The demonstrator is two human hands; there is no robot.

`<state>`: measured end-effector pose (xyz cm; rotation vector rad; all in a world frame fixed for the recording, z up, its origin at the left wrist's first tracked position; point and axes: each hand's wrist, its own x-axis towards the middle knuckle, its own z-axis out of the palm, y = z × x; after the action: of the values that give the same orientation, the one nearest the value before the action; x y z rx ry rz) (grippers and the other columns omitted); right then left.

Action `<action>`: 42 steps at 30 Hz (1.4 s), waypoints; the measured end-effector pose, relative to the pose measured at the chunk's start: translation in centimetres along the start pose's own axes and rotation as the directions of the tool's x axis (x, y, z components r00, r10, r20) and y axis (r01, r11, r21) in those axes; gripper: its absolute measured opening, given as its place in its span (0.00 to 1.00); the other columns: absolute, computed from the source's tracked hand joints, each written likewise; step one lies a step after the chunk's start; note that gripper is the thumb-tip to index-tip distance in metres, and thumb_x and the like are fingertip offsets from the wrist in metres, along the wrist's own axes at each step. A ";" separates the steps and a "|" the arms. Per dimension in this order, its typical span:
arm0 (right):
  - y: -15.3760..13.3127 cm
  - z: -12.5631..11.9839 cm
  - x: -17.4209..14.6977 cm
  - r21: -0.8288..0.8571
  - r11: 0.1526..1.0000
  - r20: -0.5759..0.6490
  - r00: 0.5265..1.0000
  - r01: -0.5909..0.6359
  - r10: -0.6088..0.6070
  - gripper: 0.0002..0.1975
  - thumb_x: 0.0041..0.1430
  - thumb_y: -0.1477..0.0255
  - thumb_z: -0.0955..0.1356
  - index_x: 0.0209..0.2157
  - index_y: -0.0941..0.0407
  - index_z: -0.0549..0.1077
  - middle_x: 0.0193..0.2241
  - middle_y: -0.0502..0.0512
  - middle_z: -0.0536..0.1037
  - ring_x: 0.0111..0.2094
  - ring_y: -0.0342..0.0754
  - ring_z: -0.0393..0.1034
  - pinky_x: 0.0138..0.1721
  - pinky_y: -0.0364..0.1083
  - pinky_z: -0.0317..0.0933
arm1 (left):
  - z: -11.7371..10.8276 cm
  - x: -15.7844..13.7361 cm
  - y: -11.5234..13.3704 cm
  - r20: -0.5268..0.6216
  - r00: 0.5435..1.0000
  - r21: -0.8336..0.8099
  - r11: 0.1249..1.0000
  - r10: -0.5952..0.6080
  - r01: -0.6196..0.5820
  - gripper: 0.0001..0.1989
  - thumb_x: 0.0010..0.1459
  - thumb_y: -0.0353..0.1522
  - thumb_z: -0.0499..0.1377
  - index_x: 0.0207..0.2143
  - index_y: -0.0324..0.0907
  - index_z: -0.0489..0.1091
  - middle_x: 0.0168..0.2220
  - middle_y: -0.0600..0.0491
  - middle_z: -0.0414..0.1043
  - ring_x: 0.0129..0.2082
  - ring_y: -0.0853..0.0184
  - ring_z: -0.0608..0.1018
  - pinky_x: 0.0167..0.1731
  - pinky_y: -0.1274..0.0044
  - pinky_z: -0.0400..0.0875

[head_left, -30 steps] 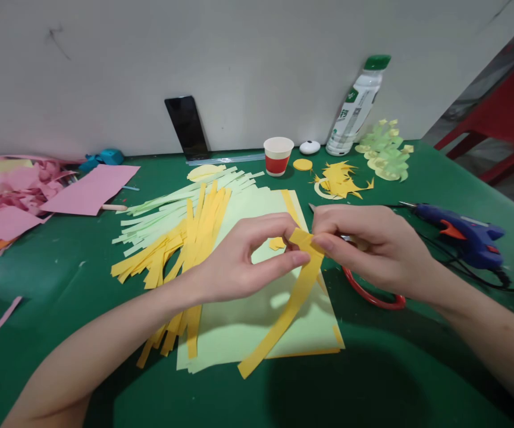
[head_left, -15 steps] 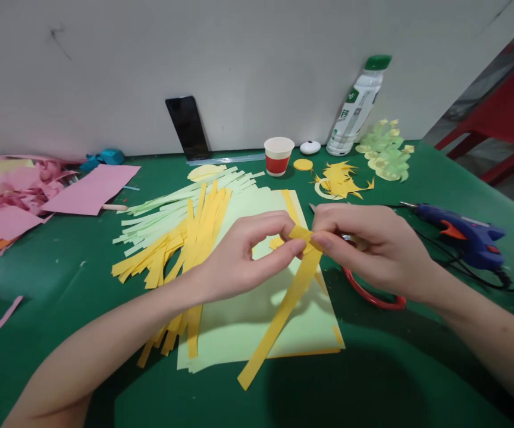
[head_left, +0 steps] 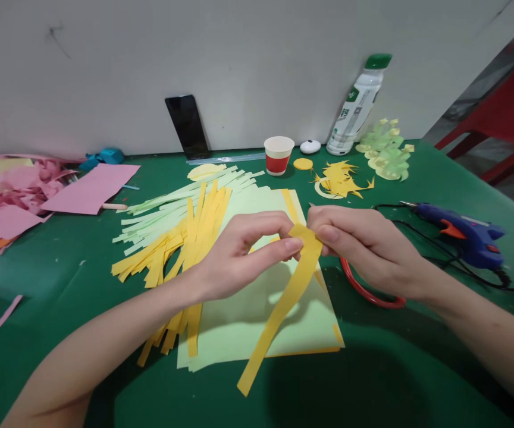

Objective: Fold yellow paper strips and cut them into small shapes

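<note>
- Together, left hand [head_left: 239, 255] and right hand [head_left: 368, 249] pinch one long yellow paper strip [head_left: 284, 309]; fingers clamped on its top end, its tail hanging over the green bench [head_left: 373, 380].
- One red-and-white paper cup [head_left: 278, 155], one blue glue gun [head_left: 460, 232], one green-capped plastic bottle [head_left: 357, 107].

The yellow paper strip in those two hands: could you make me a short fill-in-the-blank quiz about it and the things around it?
1. Both the left hand and the right hand pinch the top end of a ____ paper strip.
2. The glue gun lying to the right is mostly ____.
3. The paper cup stands left of a bottle with a ____ cap.
4. Under the right hand lie scissors with ____ handles.

Missing words: yellow; blue; green; red
</note>
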<state>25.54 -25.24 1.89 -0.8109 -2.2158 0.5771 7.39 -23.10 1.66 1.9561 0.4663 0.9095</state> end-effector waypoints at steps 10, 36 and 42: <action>0.0 0.5 -0.2 0.147 0.982 0.005 0.993 -0.121 0.121 0.16 0.63 0.67 0.57 0.24 0.56 0.62 0.19 0.47 0.60 0.21 0.40 0.53 0.23 0.43 0.49 | 0.3 0.0 -0.5 -0.035 0.992 0.163 0.980 0.124 -0.117 0.10 0.56 0.28 0.54 0.21 0.39 0.63 0.23 0.54 0.65 0.24 0.73 0.68 0.26 0.79 0.64; -0.2 0.3 0.0 0.407 0.883 -0.067 0.957 -0.233 0.284 0.07 0.57 0.70 0.65 0.26 0.56 0.70 0.23 0.47 0.69 0.23 0.37 0.60 0.21 0.38 0.54 | 0.0 0.3 -0.4 -0.051 0.998 0.092 0.995 0.042 -0.037 0.08 0.56 0.29 0.54 0.24 0.39 0.61 0.24 0.55 0.63 0.26 0.73 0.66 0.29 0.78 0.63; -0.2 0.0 0.1 0.389 0.883 -0.105 0.939 -0.263 0.326 0.05 0.56 0.74 0.66 0.25 0.55 0.69 0.22 0.45 0.67 0.21 0.36 0.57 0.20 0.38 0.52 | 0.0 0.2 -0.8 0.017 1.000 0.054 0.999 -0.004 0.004 0.04 0.53 0.25 0.56 0.29 0.39 0.62 0.29 0.54 0.63 0.30 0.71 0.68 0.35 0.76 0.67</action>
<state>25.42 -25.31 1.99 -0.9609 -1.7625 1.0040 7.57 -22.54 1.10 2.0095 0.4891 0.8852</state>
